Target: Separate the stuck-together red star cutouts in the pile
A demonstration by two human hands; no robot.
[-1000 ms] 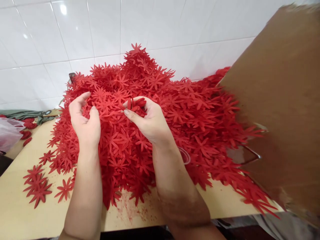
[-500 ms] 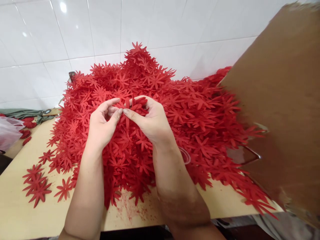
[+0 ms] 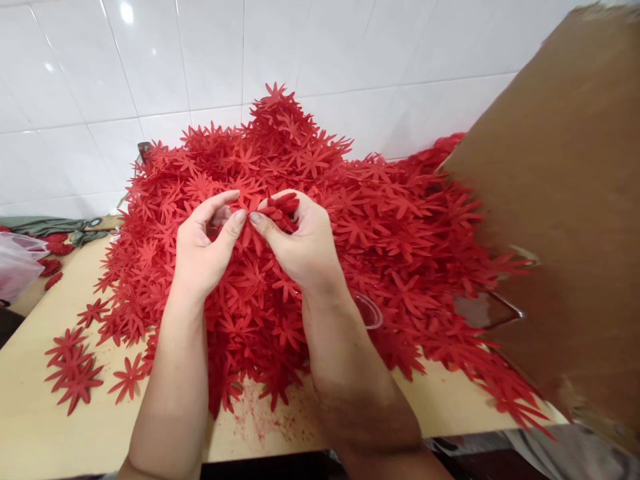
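Observation:
My right hand (image 3: 307, 243) is closed on a small bunch of red petal pieces (image 3: 285, 203), flower-shaped cut-outs with long narrow petals. Its thumb presses them from the near side. Close by on the left, my left hand (image 3: 204, 243) pinches the edge of a red flower cut-out (image 3: 253, 232) between thumb and fingers; the two thumb tips nearly meet. Some of its fingertips are hidden behind the petals. Both hands are held over a large heap of the same red flower cut-outs (image 3: 245, 313).
A brown cardboard sheet or box side (image 3: 560, 220) stands at the right against the heap. Loose cut-outs (image 3: 75, 373) lie on the pale tabletop (image 3: 35, 427) at the left. A clear plastic bag (image 3: 20, 267) and dark green cloth (image 3: 45, 228) are farther left. White tiled wall (image 3: 350, 47) rises behind.
My left hand has moved right, from standing open apart to pinching the cut-out beside my right hand. The right hand has kept its bunch and barely moved.

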